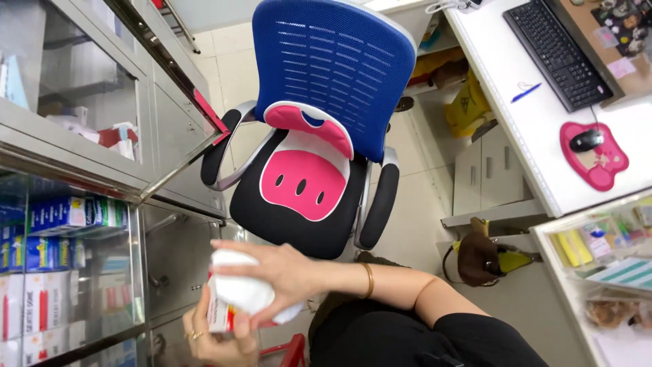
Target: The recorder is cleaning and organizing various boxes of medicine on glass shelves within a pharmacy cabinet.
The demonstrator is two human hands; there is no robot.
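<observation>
White cloth (243, 289) pressed against a white-and-red box (219, 314).

bright even indoor light | soft shadows | hands slightly blurred

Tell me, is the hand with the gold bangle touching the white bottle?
Touching. The head view shows the right hand wrapped over the white bottle, fingers curled on its top and side with no gap.

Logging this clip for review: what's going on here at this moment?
A person standing by glass display cabinets stocked with boxed goods holds a small white and red box in the left hand. The right hand, with a gold bangle at the wrist, lies over a white rounded item pressed against the box. Just beyond stands a blue-backed office chair with a pink cushion, beside a white desk with a keyboard and mouse.
</observation>
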